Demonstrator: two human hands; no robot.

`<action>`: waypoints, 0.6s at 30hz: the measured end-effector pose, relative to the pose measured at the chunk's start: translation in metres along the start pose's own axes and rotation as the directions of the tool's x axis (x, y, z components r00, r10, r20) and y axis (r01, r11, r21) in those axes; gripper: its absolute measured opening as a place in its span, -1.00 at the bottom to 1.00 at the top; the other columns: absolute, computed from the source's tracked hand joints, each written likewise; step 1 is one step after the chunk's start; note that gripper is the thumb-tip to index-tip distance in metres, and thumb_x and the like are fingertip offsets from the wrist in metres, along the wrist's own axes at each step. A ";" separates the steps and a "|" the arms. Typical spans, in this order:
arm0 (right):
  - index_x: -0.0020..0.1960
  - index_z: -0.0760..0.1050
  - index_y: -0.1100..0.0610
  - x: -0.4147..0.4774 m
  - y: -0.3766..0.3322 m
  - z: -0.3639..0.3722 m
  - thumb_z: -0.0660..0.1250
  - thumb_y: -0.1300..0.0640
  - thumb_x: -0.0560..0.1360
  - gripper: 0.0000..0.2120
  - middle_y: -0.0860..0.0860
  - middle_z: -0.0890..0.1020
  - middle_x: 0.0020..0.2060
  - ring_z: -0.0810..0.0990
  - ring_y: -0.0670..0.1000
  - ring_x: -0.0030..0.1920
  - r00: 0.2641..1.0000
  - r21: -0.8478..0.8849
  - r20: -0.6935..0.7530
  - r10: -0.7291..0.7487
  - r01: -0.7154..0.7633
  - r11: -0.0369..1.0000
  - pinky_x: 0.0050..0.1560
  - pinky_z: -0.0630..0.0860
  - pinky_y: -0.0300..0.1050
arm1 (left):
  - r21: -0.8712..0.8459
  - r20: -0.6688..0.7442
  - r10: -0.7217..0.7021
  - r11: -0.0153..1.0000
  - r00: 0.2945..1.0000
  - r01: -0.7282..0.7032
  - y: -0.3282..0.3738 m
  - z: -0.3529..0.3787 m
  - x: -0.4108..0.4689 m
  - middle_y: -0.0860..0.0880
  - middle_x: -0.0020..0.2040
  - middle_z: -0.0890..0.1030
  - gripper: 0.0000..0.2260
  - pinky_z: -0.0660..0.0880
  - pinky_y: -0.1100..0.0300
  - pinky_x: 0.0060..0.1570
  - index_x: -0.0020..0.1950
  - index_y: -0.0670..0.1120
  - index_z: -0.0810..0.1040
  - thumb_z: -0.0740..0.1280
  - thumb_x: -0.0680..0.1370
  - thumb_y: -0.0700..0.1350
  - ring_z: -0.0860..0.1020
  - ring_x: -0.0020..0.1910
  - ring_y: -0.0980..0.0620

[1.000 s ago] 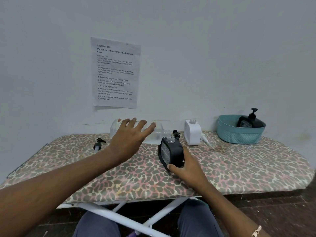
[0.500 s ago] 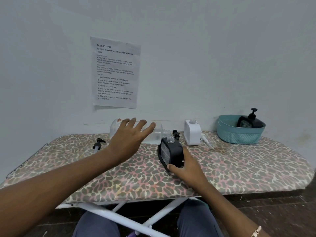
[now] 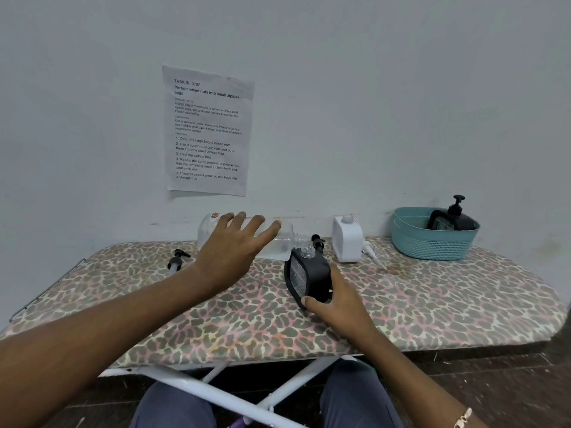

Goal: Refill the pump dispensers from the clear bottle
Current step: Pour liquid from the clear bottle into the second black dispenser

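My left hand (image 3: 234,251) grips the clear bottle (image 3: 284,242) from above and holds it tipped on its side, its open neck just over the open mouth of a black dispenser (image 3: 307,274). A little clear liquid lies in the bottle. My right hand (image 3: 335,304) holds that black dispenser near its base, upright on the leopard-print board (image 3: 432,304). Its black pump head (image 3: 317,242) lies just behind it. A white dispenser (image 3: 346,239) stands open to the right, with its white pump (image 3: 372,256) lying beside it.
Another black pump head (image 3: 176,261) lies at the left of the board. A teal basket (image 3: 432,239) at the back right holds a black dispenser (image 3: 452,217) with its pump on. A printed sheet (image 3: 208,131) hangs on the wall. The board's white legs (image 3: 216,393) cross below.
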State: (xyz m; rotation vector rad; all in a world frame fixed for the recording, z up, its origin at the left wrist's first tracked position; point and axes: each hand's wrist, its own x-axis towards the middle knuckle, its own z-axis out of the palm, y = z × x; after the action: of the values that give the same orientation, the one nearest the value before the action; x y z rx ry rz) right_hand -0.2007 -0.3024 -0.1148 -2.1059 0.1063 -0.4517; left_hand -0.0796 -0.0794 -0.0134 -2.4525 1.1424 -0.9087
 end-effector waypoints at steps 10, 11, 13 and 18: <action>0.47 0.31 -0.20 -0.001 -0.001 0.000 0.52 0.01 0.47 -0.35 -0.22 0.61 0.18 0.55 -0.37 0.09 1.000 -0.006 -0.001 0.002 -0.002 1.000 -0.12 0.44 -0.50 | 0.003 0.004 0.003 1.000 1.000 -0.003 -0.001 -0.001 0.001 -0.20 0.34 0.58 -0.17 0.51 -0.26 0.21 0.53 -0.05 0.39 0.60 0.32 -0.32 0.60 0.22 -0.35; 0.48 0.31 -0.18 -0.001 -0.001 0.000 0.51 0.01 0.47 -0.34 -0.21 0.61 0.18 0.55 -0.36 0.10 1.000 -0.008 -0.001 0.000 0.000 1.000 -0.12 0.44 -0.50 | 0.003 0.002 0.003 1.000 1.000 -0.003 -0.001 -0.001 0.001 -0.21 0.34 0.58 -0.18 0.51 -0.26 0.21 0.53 -0.05 0.39 0.60 0.32 -0.32 0.60 0.22 -0.35; 0.48 0.31 -0.17 -0.001 -0.001 -0.001 0.51 0.02 0.47 -0.34 -0.22 0.61 0.18 0.55 -0.36 0.09 1.000 -0.009 0.001 -0.004 0.004 1.000 -0.12 0.45 -0.50 | 0.003 0.000 0.005 1.000 1.000 -0.005 -0.001 -0.001 0.001 -0.21 0.34 0.58 -0.18 0.51 -0.27 0.21 0.53 -0.05 0.39 0.60 0.32 -0.32 0.60 0.22 -0.35; 0.46 0.32 -0.20 -0.001 -0.001 0.000 0.52 0.01 0.46 -0.35 -0.25 0.61 0.14 0.57 -0.38 0.06 1.000 -0.013 -0.004 -0.003 0.003 1.000 -0.12 0.46 -0.49 | 0.010 0.004 0.006 1.000 1.000 -0.006 -0.001 -0.001 0.000 -0.21 0.34 0.58 -0.17 0.50 -0.26 0.21 0.54 -0.05 0.38 0.60 0.32 -0.31 0.59 0.23 -0.35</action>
State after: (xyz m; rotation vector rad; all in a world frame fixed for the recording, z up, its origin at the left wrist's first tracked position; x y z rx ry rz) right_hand -0.2014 -0.3021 -0.1141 -2.1179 0.1091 -0.4585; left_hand -0.0796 -0.0791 -0.0119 -2.4408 1.1401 -0.9049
